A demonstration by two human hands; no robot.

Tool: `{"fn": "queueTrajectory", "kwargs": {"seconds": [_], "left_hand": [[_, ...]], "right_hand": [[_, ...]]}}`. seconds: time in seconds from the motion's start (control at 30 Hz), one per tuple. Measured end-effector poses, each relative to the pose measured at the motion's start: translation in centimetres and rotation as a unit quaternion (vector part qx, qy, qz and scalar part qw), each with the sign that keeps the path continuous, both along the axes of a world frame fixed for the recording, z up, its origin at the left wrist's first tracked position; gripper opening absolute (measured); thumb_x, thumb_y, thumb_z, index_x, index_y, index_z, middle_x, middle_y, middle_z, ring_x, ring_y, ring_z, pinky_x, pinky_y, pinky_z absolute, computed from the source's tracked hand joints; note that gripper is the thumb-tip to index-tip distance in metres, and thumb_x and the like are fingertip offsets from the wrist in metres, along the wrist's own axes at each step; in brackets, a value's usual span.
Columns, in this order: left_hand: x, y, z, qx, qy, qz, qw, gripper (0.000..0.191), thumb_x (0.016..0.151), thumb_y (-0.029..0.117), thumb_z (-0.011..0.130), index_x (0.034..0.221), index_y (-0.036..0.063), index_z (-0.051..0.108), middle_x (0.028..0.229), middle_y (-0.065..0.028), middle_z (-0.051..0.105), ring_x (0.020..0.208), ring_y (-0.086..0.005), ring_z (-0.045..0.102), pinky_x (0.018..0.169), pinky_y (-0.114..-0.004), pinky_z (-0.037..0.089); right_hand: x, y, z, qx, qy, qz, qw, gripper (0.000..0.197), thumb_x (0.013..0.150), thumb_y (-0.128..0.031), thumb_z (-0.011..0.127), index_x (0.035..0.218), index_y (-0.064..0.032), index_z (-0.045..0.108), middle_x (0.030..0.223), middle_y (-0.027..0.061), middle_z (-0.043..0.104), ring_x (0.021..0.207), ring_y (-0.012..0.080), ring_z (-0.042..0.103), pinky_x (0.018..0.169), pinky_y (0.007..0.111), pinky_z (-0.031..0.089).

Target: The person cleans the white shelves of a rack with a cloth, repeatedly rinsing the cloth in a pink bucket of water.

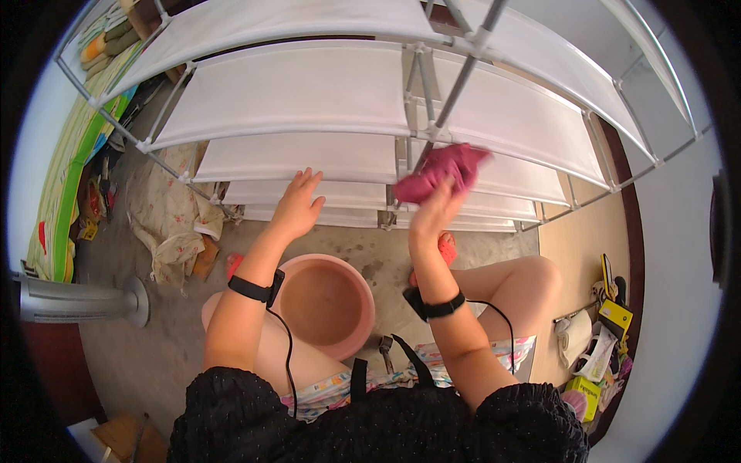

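Observation:
In front of me stands a rack of metal tubes with white fabric shelves (301, 87) in several tiers. My right hand (437, 208) holds a crumpled dark pink cloth (444, 172), slightly blurred, at the rack's middle upright pole (460, 92). Part of that pole is hidden behind the cloth. Fingers spread and holding nothing, my left hand (298, 205) hovers by the front of the lower left shelves; whether it touches them I cannot tell. Below, between my legs, a pink plastic basin (367, 307) holds murky brownish water (321, 304).
A silver tower fan (81, 298) lies across the view at left. Near it are a floral cloth (173, 226) and a bed with a green-striped cover (75, 173). Boxes and rolled items, including a yellow box (615, 317), sit along the right wall. Wet spots mark the concrete floor (376, 266).

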State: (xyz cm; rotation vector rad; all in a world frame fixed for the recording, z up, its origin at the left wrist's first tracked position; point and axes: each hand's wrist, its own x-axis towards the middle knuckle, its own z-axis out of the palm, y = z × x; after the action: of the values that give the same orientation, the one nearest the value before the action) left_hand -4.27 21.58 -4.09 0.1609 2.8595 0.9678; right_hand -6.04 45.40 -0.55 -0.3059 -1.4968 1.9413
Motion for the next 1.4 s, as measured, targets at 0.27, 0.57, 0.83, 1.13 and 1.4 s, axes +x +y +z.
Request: {"fn": "queueTrajectory", "kwargs": {"seconds": [0.27,0.57,0.83,1.13,1.4], "left_hand": [[0.4,3.4,0.9,-0.176,-0.065,-0.071,0.980,0.071,0.086,0.023,0.063,0.148,0.0174,0.029,0.156,-0.0156,0.016,0.145,-0.0329,0.012,0.112,-0.057,0.017],[0.6,3.7,0.9,-0.171,-0.059,-0.057,0.982,0.080,0.082,0.028,0.067,0.150,0.0189,0.025,0.157,-0.0161,0.010,0.146,-0.0321,0.009,0.113,-0.055,0.019],[0.4,1.4,1.3,-0.131,-0.081,-0.076,0.985,0.077,0.081,0.028,0.069,0.148,0.0169,0.031,0.158,-0.0122,0.010,0.146,-0.0292,0.008,0.113,-0.053,0.021],[0.8,1.3,1.5,-0.144,-0.076,-0.068,0.984,0.073,0.080,0.030,0.069,0.145,0.0153,0.037,0.158,-0.0125,0.011,0.146,-0.0292,0.009,0.112,-0.053,0.025],[1.2,-0.1,2.8,-0.126,-0.068,-0.090,0.986,0.072,0.081,0.027,0.069,0.144,0.0145,0.038,0.157,-0.0122,0.012,0.146,-0.0286,0.010,0.113,-0.051,0.025]], "right_hand": [[-4.5,-2.1,-0.9,0.145,-0.045,-0.103,0.983,0.044,0.086,-0.021,0.065,0.114,0.0045,0.044,0.110,0.0228,0.054,0.101,0.0374,0.052,0.089,0.045,0.039],[-4.2,1.4,-6.1,0.377,-0.150,-0.006,0.914,0.038,0.070,-0.018,0.073,0.102,-0.0043,0.056,0.089,0.0167,0.062,0.086,0.0386,0.055,0.083,0.047,0.040],[0.7,5.4,-6.0,0.348,-0.211,0.062,0.911,0.024,0.083,-0.017,0.065,0.102,-0.0023,0.063,0.085,0.0152,0.063,0.089,0.0338,0.055,0.082,0.044,0.042],[-3.0,-1.2,-3.4,0.373,-0.035,-0.019,0.927,0.030,0.089,-0.012,0.057,0.116,0.0013,0.054,0.125,0.0218,0.053,0.109,0.0401,0.050,0.097,0.045,0.036],[2.0,0.1,-4.2,0.183,-0.112,-0.090,0.973,0.031,0.095,-0.020,0.055,0.118,0.0007,0.054,0.114,0.0110,0.058,0.101,0.0266,0.056,0.090,0.037,0.043]]}}
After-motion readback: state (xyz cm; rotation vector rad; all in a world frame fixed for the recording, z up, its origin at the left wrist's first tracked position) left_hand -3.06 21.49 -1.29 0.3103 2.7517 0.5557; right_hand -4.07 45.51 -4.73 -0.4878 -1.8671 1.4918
